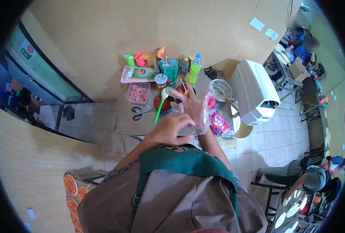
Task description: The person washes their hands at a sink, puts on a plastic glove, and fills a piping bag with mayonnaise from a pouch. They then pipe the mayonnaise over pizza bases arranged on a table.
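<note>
My right hand (197,110) wears a clear plastic glove, its fingers spread over the table with nothing held. My left hand (168,129) is bare; its fingers curve toward the gloved palm, with the thumb apart from them. Whether the left fingertips touch the glove is unclear. Just beyond the hands, a green spatula (159,110) with a pale head leans on a bowl of red sauce (167,104), partly hidden by my fingers. Black-handled scissors (138,113) lie left of it. A pink packet (218,123) sits right of the gloved wrist.
Around the table (127,126) stand a tub of pink chopped meat (139,93), a pink tray (126,80), a yellow-green bottle (195,70), a clear bowl (220,90) and a white machine (254,93). Sauced pizza bases (70,185) rest behind left. People (312,180) work at right.
</note>
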